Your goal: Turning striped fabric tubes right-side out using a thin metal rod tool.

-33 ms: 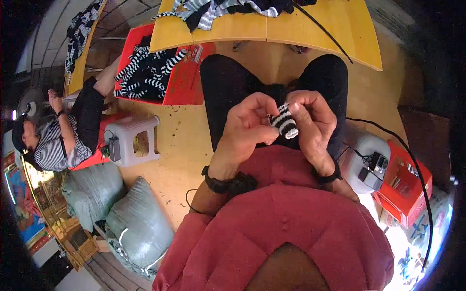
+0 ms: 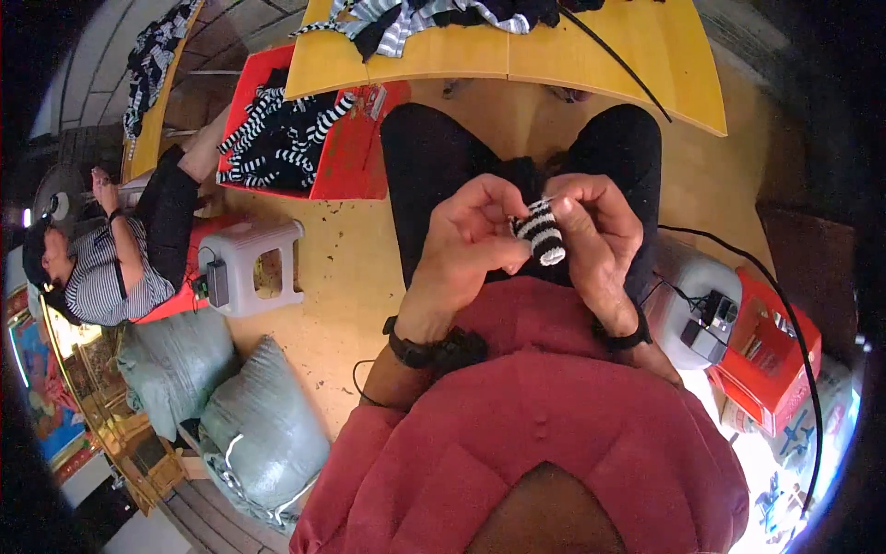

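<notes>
A small black-and-white striped knitted tube (image 2: 540,231) is held up over my lap, its white-edged end facing down toward me. My left hand (image 2: 471,240) grips its left edge between bent thumb and fingers. On the other side, my right hand (image 2: 598,235) pinches the upper right edge, thumb on top. The fingertips hide part of the tube's upper end. A dark band sits on each of my wrists.
Ahead stands a yellow table (image 2: 609,60) with striped cloth (image 2: 415,23) and a black cable. A red box (image 2: 355,162) of striped knitted pieces is at left, near a seated co-worker (image 2: 115,258), a grey stool (image 2: 249,263) and stuffed sacks (image 2: 263,425). A red crate (image 2: 766,360) lies right.
The knitted tube has turned slightly between my fingers. Both hands keep their grip in nearly the same place.
</notes>
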`<state>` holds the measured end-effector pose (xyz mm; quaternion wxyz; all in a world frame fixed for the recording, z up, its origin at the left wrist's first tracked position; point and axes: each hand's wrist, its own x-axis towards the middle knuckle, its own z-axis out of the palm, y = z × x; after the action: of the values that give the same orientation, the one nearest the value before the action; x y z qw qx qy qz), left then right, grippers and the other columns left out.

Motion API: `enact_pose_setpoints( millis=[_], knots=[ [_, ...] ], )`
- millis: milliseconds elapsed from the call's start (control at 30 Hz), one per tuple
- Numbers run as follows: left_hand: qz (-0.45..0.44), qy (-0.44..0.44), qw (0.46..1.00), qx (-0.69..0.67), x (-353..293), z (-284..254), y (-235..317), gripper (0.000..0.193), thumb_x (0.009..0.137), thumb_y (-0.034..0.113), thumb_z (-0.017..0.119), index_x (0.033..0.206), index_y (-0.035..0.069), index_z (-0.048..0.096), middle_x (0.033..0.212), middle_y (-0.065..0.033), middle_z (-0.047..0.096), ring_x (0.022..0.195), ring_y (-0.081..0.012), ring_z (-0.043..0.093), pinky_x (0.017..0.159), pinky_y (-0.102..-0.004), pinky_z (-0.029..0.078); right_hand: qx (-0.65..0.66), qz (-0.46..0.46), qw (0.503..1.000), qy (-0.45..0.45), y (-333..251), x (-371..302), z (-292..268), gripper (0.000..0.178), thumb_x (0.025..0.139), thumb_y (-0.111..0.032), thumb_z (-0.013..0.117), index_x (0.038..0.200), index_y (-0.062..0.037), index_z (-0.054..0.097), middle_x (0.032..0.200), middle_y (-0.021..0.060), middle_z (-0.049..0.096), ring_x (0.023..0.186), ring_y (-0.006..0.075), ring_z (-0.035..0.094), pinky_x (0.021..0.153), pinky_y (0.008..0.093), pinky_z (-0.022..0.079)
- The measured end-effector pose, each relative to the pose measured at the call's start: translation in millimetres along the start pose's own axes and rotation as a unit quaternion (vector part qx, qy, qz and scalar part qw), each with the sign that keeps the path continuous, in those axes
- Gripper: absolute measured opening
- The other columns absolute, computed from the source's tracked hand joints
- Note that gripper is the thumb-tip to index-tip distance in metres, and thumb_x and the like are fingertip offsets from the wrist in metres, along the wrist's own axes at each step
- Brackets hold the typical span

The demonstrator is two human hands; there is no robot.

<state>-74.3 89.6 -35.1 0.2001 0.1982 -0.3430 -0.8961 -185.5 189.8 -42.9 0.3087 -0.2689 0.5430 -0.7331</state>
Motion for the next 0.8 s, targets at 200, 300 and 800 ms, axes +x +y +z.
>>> enact_pose_setpoints(
  millis=[200,300,800],
  knots=[
    [0.12,0.077,0.971,0.193,-3.7,3.5,0.5,0.026,0.07,-0.011,0.064,0.093,-0.002,0.057,0.078,-0.0063,0.061,0.066,-0.009,0.058,0.056,-0.0193,0.046,0.11,0.094,0.988,-0.049,-9.2,-5.7,-4.7,0.009,0.089,-0.01,0.053,0.089,-0.0011,0.052,0.074,0.0029,0.054,0.048,0.0048,0.042,0.04,0.0191,0.033],
    [0.165,0.067,0.934,0.309,-7.8,3.9,2.5,0.02,0.073,-0.009,0.063,0.092,-0.003,0.06,0.081,-0.0069,0.062,0.067,-0.0084,0.059,0.057,-0.0195,0.048,0.11,0.085,0.988,-0.061,-19.3,-6.5,-2.1,0.009,0.09,-0.011,0.052,0.09,-0.0012,0.051,0.076,0.0039,0.054,0.049,0.0051,0.043,0.042,0.019,0.034],
    [0.133,0.062,0.986,0.074,-8.9,6.8,2.7,0.012,0.08,-0.002,0.06,0.089,0.001,0.053,0.081,-0.0092,0.062,0.058,-0.0077,0.055,0.044,-0.0183,0.042,-0.011,-0.002,1.0,-0.017,3.7,-22.8,4.5,0.007,0.086,-0.006,0.057,0.087,-0.0013,0.052,0.077,0.0012,0.054,0.064,0.0056,0.048,0.056,0.019,0.04]
  ],
)
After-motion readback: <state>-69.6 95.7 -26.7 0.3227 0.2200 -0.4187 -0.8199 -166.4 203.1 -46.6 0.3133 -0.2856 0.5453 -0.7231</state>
